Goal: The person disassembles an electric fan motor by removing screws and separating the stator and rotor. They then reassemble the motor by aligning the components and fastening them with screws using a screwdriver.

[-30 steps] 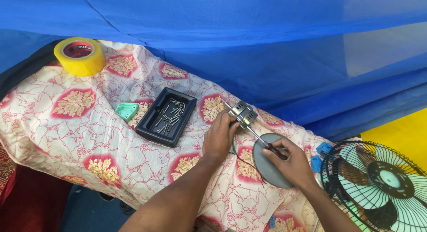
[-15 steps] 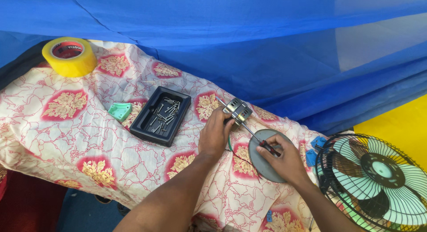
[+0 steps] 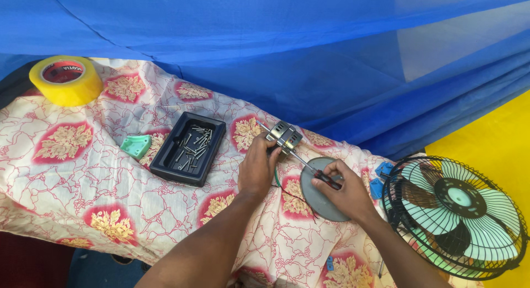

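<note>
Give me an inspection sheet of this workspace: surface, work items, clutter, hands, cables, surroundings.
Surface: table draped in a cream cloth with red floral patches.
Work items: small metal motor on the cloth; screwdriver with its tip at the motor; grey round disc under the right hand.
Clutter: black tray holding screws; green plastic piece; yellow tape roll; blue plastic parts.
Hands: left hand steadies the motor; right hand grips the screwdriver handle.
Cables: thin dark and green wires run from the motor.
Surroundings: blue sheet behind; caged fan at right; yellow floor.
</note>
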